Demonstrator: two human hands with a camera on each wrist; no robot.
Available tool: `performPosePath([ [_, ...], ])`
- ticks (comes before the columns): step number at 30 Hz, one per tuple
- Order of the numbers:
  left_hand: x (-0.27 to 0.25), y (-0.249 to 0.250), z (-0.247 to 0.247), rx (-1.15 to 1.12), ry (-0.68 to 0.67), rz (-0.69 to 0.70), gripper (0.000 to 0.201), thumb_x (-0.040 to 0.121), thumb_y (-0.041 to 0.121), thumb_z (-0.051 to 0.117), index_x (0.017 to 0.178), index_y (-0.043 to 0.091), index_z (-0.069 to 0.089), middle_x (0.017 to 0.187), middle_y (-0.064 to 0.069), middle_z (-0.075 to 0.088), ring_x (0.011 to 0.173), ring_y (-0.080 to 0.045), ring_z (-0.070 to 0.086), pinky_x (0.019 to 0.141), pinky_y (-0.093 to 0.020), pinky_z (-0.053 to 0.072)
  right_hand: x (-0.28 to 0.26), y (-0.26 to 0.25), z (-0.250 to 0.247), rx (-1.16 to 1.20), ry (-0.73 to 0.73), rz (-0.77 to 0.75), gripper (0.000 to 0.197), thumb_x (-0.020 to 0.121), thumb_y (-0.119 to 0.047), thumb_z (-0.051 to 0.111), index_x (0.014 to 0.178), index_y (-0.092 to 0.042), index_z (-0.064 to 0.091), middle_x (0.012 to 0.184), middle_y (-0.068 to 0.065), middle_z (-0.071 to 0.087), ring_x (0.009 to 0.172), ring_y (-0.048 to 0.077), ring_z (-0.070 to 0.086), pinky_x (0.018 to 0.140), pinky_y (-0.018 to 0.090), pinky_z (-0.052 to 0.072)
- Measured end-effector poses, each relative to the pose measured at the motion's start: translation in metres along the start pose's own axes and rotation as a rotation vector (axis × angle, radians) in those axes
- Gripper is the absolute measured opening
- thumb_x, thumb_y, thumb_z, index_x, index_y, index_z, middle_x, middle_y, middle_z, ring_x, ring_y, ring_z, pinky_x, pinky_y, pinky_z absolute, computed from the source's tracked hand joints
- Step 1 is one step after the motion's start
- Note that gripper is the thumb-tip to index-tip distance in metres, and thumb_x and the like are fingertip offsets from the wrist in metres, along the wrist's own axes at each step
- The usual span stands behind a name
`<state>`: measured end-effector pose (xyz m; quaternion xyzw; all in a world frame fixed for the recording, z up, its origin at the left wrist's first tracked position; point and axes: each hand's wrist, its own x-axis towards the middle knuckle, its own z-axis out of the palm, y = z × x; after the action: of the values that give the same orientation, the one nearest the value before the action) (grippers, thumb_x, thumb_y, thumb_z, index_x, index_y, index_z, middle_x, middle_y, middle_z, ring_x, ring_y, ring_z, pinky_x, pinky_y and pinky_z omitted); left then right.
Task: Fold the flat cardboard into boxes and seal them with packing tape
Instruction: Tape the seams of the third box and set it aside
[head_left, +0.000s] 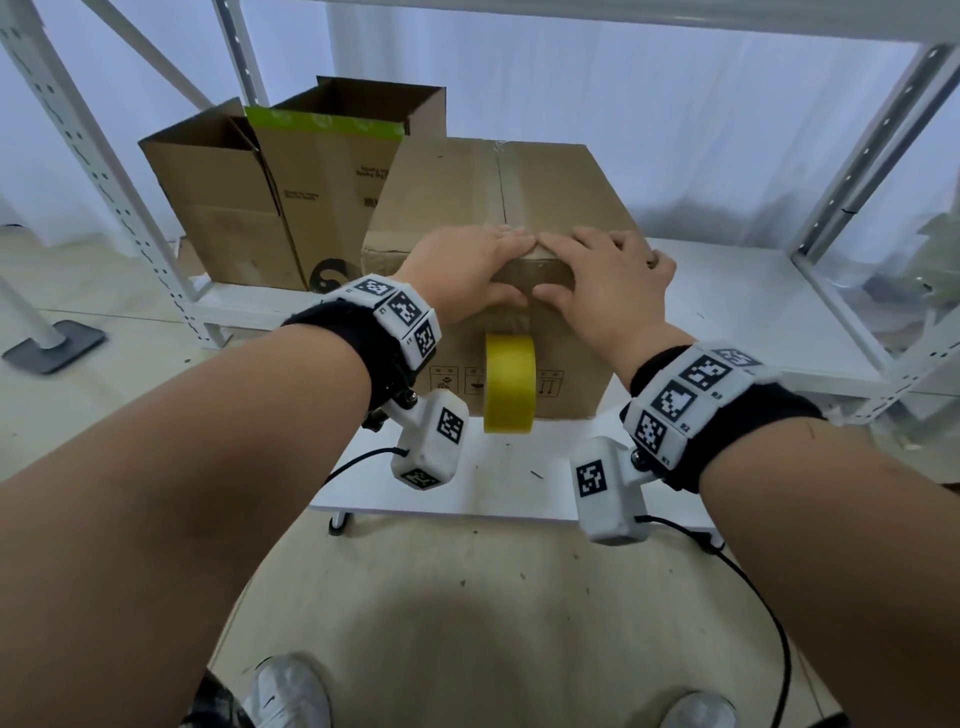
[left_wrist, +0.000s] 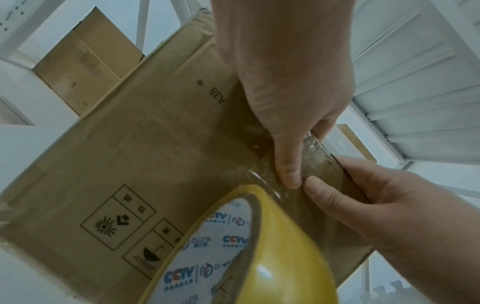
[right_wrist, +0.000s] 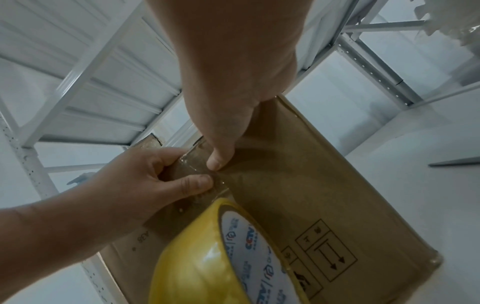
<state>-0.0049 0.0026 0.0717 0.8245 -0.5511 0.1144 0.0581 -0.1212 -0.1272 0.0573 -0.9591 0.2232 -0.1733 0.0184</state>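
Observation:
A closed cardboard box (head_left: 561, 197) stands on the white shelf board (head_left: 737, 312), with clear tape running along its top centre seam. A strip of that tape (head_left: 511, 319) comes down the front face, and a yellow tape roll (head_left: 509, 384) hangs from it. My left hand (head_left: 498, 270) and right hand (head_left: 571, 270) lie side by side over the near top edge. Their fingers are flat on the lid. Both thumbs press the tape (left_wrist: 319, 164) against the front face, tips almost touching. The roll (right_wrist: 197, 257) hangs free just below the thumbs.
Two open cardboard boxes (head_left: 223, 208) stand at the back left, one with a green-edged flap (head_left: 332, 124). White perforated rack uprights (head_left: 130, 208) flank the shelf, and another shelf spans overhead. Wrist-camera cables (head_left: 753, 582) dangle in front of the shelf edge.

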Motion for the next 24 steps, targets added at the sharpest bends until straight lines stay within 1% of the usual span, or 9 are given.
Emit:
performPosePath([
  [4,0.004,0.007,-0.008,-0.040,-0.047,-0.041,0.058,0.092,0.036,0.060,0.143,0.016,0.042,0.141,-0.002,0.050,0.125,-0.024,0.049,0.103,-0.039,0.039,0.002,0.002,-0.006,0.020,-0.059,-0.005,0.055,0.095,-0.046,0.052,0.146,-0.041,0.032,0.155,-0.006,0.030,0.142,0.026,0.022,0.110,0.055,0.016],
  [6,0.004,0.013,-0.012,-0.018,-0.079,-0.063,0.056,0.096,0.031,0.054,0.147,0.016,0.035,0.149,-0.002,0.041,0.134,-0.023,0.039,0.112,-0.040,0.027,0.003,0.006,-0.010,0.029,-0.131,-0.027,0.061,0.096,-0.035,0.054,0.150,-0.038,0.025,0.159,-0.004,0.022,0.145,0.025,0.016,0.113,0.057,0.012],
  [8,-0.001,0.017,-0.012,0.017,-0.112,-0.108,0.056,0.100,0.031,0.045,0.151,0.019,0.025,0.158,-0.001,0.025,0.144,-0.020,0.023,0.118,-0.043,0.013,0.001,0.012,-0.015,0.069,-0.158,-0.044,0.064,0.097,-0.023,0.054,0.152,-0.034,0.023,0.161,-0.001,0.018,0.147,0.024,0.013,0.116,0.054,0.009],
  [9,-0.005,0.019,-0.012,0.025,-0.121,-0.134,0.057,0.101,0.033,0.043,0.152,0.020,0.021,0.160,-0.002,0.018,0.147,-0.021,0.016,0.119,-0.044,0.009,-0.002,0.015,-0.017,0.105,-0.135,-0.045,0.064,0.097,-0.019,0.053,0.152,-0.031,0.024,0.161,0.002,0.018,0.147,0.025,0.013,0.117,0.052,0.010],
  [11,-0.014,0.025,-0.014,0.016,-0.098,-0.162,0.055,0.100,0.036,0.042,0.151,0.023,0.023,0.161,-0.004,0.013,0.148,-0.023,0.010,0.119,-0.045,0.006,-0.015,0.024,-0.022,0.192,-0.047,-0.003,0.062,0.096,-0.015,0.052,0.152,-0.027,0.026,0.160,0.007,0.020,0.146,0.029,0.015,0.117,0.047,0.016],
  [13,-0.021,0.036,-0.018,-0.008,-0.036,-0.156,0.052,0.100,0.035,0.043,0.148,0.023,0.029,0.160,-0.006,0.016,0.148,-0.024,0.011,0.119,-0.043,0.006,-0.030,0.033,-0.025,0.277,-0.001,0.072,0.061,0.095,-0.014,0.050,0.151,-0.023,0.026,0.157,0.008,0.024,0.143,0.031,0.018,0.114,0.045,0.022],
  [17,-0.027,0.070,-0.020,-0.035,0.006,-0.084,0.051,0.101,0.033,0.043,0.148,0.017,0.032,0.158,-0.008,0.024,0.147,-0.023,0.017,0.118,-0.038,0.010,-0.051,0.055,-0.022,0.340,-0.042,0.154,0.057,0.095,-0.017,0.050,0.148,-0.019,0.030,0.151,0.011,0.033,0.138,0.033,0.025,0.110,0.045,0.027],
  [21,-0.032,0.114,-0.003,-0.107,-0.036,-0.040,0.047,0.101,0.031,0.043,0.146,0.017,0.037,0.154,-0.006,0.032,0.145,-0.023,0.023,0.117,-0.035,0.017,-0.080,0.084,-0.009,0.318,-0.197,0.239,0.047,0.096,-0.022,0.050,0.143,-0.018,0.040,0.143,0.011,0.044,0.134,0.032,0.035,0.106,0.041,0.033],
  [24,-0.035,0.138,0.025,-0.154,-0.112,-0.027,0.044,0.101,0.028,0.042,0.144,0.015,0.041,0.147,-0.005,0.043,0.138,-0.023,0.035,0.110,-0.034,0.027,-0.108,0.108,0.007,0.308,-0.296,0.311,0.045,0.097,-0.023,0.050,0.140,-0.014,0.044,0.142,0.011,0.048,0.130,0.030,0.043,0.103,0.037,0.037],
])
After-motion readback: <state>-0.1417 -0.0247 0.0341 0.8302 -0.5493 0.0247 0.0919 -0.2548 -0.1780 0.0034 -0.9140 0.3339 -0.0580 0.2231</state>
